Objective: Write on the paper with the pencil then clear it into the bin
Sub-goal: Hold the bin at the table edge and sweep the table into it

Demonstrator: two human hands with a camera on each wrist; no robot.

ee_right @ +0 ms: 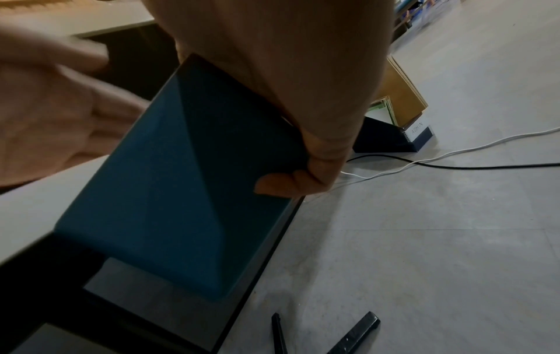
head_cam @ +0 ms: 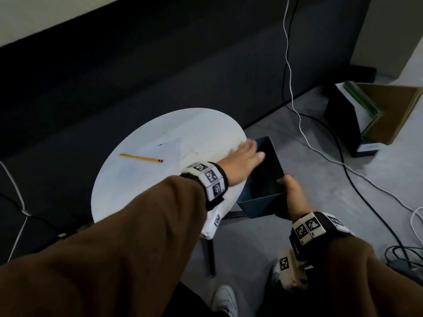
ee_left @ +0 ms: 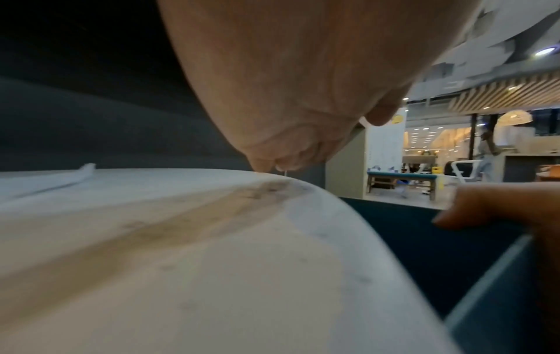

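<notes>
the pencil (head_cam: 141, 158) is lying on the paper (head_cam: 146, 165), long axis left-right, eraser pointing right. the left hand (head_cam: 240, 163) is reaching flat, fingers straight, over the table (head_cam: 109, 193) edge; the right hand (head_cam: 290, 197) is gripping the bin (head_cam: 263, 203) beside it.

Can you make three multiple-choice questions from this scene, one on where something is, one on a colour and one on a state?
1. Where is the pencil?
A. in the bin
B. lying on the paper on the table
C. on the floor

2. What colour is the bin?
A. red
B. white
C. dark blue

3. What is the right hand doing?
A. gripping the bin's wall
B. writing on the paper
C. resting flat on the floor

Answers:
1 B, the yellow pencil rests on the paper atop the round table.
2 C, its walls show dark blue in all views.
3 A, the thumb hooks inside the rim and the fingers wrap outside.
</notes>
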